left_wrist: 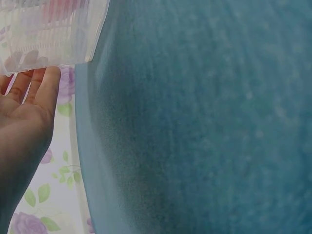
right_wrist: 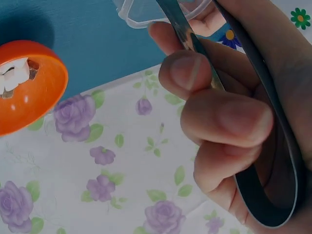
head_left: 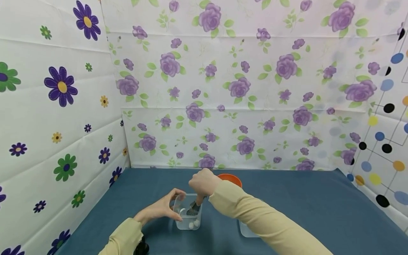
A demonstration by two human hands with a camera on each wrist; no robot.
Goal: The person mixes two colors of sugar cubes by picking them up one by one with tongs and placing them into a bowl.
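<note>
A clear plastic container (head_left: 188,222) stands on the blue cloth with several small white pieces (head_left: 193,224) inside. My left hand (head_left: 164,206) holds it from the left, thumb along the near side and fingers at the far corner. In the left wrist view, the fingertips touch the wall of the container (left_wrist: 58,41). Above the container, my right hand (head_left: 204,184) grips metal tongs (head_left: 193,209), whose ends reach down inside. The right wrist view shows the bent end of the tongs (right_wrist: 270,214) against the palm, with fingers curled round the arms.
Behind my right wrist sits an orange bowl (head_left: 230,178), partly hidden; white and dark pieces (right_wrist: 15,75) lie in it. Another clear container (head_left: 247,231) is partly covered by my right forearm. Flower-printed sheets (head_left: 223,88) bound the table (head_left: 296,198) at the back and sides.
</note>
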